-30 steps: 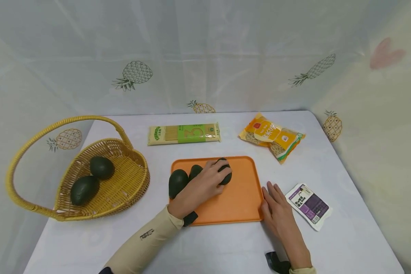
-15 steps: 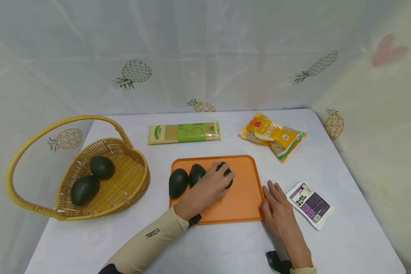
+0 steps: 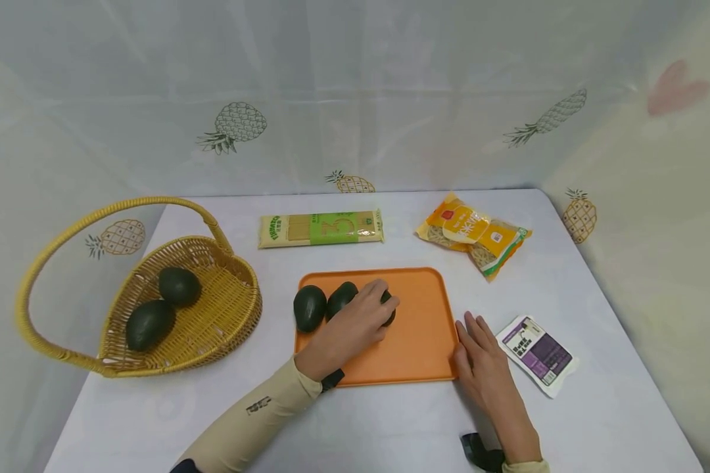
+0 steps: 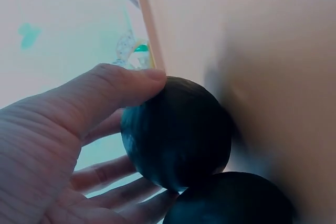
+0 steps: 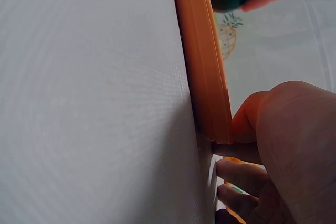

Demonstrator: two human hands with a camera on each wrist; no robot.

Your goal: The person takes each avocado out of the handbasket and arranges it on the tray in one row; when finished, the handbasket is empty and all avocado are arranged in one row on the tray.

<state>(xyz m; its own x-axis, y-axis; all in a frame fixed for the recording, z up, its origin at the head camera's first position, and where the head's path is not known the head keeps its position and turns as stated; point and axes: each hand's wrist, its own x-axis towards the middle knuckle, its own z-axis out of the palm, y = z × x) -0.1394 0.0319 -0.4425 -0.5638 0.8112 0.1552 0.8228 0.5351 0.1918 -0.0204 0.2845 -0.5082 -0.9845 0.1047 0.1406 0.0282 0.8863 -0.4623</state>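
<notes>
Your outstretched right grip [image 3: 486,368] touches the tray [image 3: 417,335]; inside, your left grip [image 3: 355,325] pinches an avocado [image 4: 181,132] (lifted or resting, unclear). Careless release could roll it into another avocado [image 3: 340,297] left of that grip.

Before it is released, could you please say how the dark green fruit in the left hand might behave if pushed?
The dark green fruit would probably roll, as its outline is rounded. It may feel slippery, since its skin looks smooth with a faint sheen. The neighbouring fruit beside it would likely check a push that way.
</notes>
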